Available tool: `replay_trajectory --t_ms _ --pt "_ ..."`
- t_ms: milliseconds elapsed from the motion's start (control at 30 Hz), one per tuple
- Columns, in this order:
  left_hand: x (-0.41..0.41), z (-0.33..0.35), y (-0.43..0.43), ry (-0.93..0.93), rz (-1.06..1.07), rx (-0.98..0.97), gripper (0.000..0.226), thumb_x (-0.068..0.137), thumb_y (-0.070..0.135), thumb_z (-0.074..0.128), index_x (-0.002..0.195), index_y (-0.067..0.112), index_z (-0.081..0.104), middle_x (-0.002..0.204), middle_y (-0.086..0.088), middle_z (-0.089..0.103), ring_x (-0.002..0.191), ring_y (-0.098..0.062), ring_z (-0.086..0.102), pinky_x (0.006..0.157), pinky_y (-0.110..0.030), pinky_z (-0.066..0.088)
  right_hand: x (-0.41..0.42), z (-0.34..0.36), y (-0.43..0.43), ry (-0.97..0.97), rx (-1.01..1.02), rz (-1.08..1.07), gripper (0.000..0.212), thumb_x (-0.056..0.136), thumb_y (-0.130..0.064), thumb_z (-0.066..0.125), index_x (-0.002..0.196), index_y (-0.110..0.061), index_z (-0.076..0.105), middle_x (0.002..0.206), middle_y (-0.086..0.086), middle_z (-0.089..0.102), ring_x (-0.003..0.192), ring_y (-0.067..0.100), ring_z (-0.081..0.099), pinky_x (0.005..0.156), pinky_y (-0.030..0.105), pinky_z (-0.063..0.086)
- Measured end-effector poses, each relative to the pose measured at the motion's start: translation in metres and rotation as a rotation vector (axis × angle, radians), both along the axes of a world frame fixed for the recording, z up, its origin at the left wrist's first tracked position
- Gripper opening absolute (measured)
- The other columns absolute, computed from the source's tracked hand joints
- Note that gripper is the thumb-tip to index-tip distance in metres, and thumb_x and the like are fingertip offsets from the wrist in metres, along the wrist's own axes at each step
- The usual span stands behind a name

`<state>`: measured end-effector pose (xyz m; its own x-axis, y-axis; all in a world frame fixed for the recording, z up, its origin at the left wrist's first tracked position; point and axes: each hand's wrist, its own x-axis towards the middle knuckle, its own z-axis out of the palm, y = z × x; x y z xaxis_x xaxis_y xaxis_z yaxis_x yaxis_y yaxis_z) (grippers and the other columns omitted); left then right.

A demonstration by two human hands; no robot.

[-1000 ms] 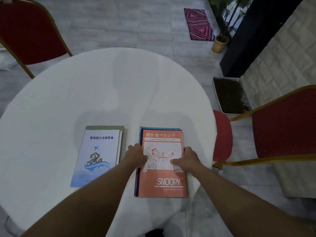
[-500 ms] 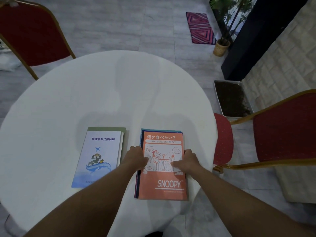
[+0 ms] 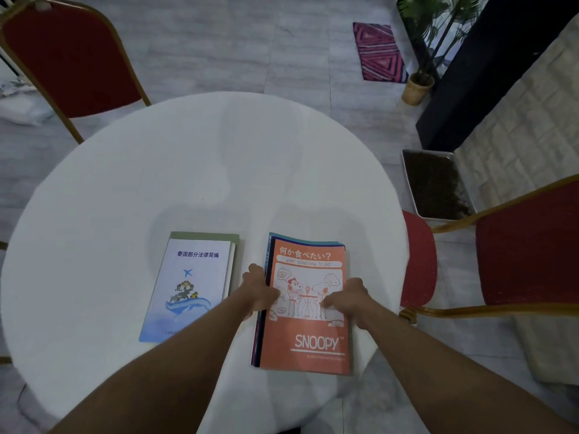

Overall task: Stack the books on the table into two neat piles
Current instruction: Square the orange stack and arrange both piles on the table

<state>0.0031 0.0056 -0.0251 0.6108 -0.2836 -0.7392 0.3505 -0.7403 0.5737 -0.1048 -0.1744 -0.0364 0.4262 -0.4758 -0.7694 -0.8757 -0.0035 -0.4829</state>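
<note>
The orange Snoopy book (image 3: 308,308), topping a pile near the round white table's (image 3: 125,189) front edge, is gripped at its sides by the left hand (image 3: 260,291) and right hand (image 3: 349,297). Just beside lies a pale blue book pile (image 3: 191,286); red chairs (image 3: 529,245) flank the table.

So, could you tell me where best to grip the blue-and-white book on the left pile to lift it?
Probably by its right long edge, coming from the right: the blue-and-white book lies flat, and there it overhangs nothing, but the gap beside the orange pile leaves room for fingers.
</note>
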Motion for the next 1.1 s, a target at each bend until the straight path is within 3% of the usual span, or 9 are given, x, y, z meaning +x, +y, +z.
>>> replay_trajectory --t_ms 167,300,433,600,700,833,967,1100 --pt "0.016 0.003 0.001 -0.011 0.039 -0.079 0.048 0.09 0.005 0.066 0.124 0.017 0.034 0.125 -0.012 0.061 0.111 -0.034 0.066 0.087 -0.05 0.059 0.016 0.009 0.003 -0.067 0.008 -0.035 0.061 0.082 -0.003 0.08 0.121 -0.01 0.035 0.106 0.009 0.064 0.076 0.02 0.068 0.053 0.029 0.057" --pt "0.051 0.014 -0.004 -0.115 0.056 -0.145 0.042 0.091 0.005 0.064 0.122 0.014 0.038 0.125 -0.016 0.063 0.108 -0.035 0.068 0.082 -0.05 0.061 0.047 0.019 -0.005 -0.182 -0.013 -0.06 0.058 0.084 -0.006 0.078 0.121 -0.012 0.035 0.107 0.006 0.063 0.089 0.023 0.071 0.068 0.039 0.063" --pt "0.101 0.029 -0.016 -0.343 0.039 -0.129 0.04 0.091 0.015 0.066 0.127 0.008 0.049 0.125 -0.014 0.065 0.107 -0.034 0.069 0.073 -0.038 0.062 0.094 0.041 -0.013 -0.339 -0.073 -0.122 0.056 0.086 -0.011 0.076 0.121 -0.022 0.034 0.104 -0.004 0.059 0.086 0.017 0.068 0.064 0.033 0.059" --pt "0.172 0.046 -0.029 -0.519 0.038 -0.136 0.035 0.092 0.021 0.066 0.123 0.01 0.057 0.123 -0.011 0.068 0.102 -0.029 0.07 0.069 -0.03 0.057 0.168 0.061 -0.019 -0.438 -0.123 -0.148 0.061 0.087 -0.015 0.077 0.137 -0.018 0.042 0.12 0.001 0.064 0.104 0.027 0.071 0.086 0.049 0.061" --pt "0.215 0.049 -0.028 -0.589 0.065 -0.119 0.036 0.09 0.024 0.067 0.122 0.009 0.058 0.121 -0.01 0.068 0.099 -0.026 0.068 0.069 -0.028 0.053 0.215 0.066 -0.017 -0.475 -0.139 -0.132 0.056 0.088 -0.013 0.073 0.137 -0.017 0.047 0.125 0.003 0.066 0.104 0.026 0.071 0.085 0.045 0.062" --pt "0.268 0.042 -0.016 -0.586 0.091 -0.096 0.036 0.091 0.023 0.066 0.123 0.009 0.058 0.123 -0.011 0.067 0.104 -0.03 0.068 0.082 -0.038 0.057 0.272 0.059 -0.008 -0.5 -0.137 -0.097 0.048 0.088 -0.008 0.068 0.133 -0.016 0.054 0.125 0.004 0.069 0.102 0.025 0.071 0.081 0.041 0.062" --pt "0.309 0.023 0.0 -0.556 0.103 -0.083 0.034 0.091 0.019 0.063 0.124 0.011 0.057 0.126 -0.01 0.066 0.107 -0.031 0.066 0.081 -0.039 0.056 0.316 0.038 0.009 -0.495 -0.116 -0.042 0.034 0.091 -0.006 0.065 0.121 -0.021 0.058 0.125 0.003 0.069 0.101 0.024 0.07 0.073 0.033 0.059" --pt "0.325 0.005 0.012 -0.535 0.12 -0.059 0.033 0.094 0.018 0.06 0.125 0.012 0.056 0.127 -0.01 0.065 0.109 -0.031 0.065 0.082 -0.038 0.055 0.332 0.017 0.025 -0.479 -0.203 0.004 0.036 0.093 -0.007 0.064 0.127 -0.018 0.058 0.126 0.003 0.069 0.104 0.023 0.069 0.071 0.026 0.055"
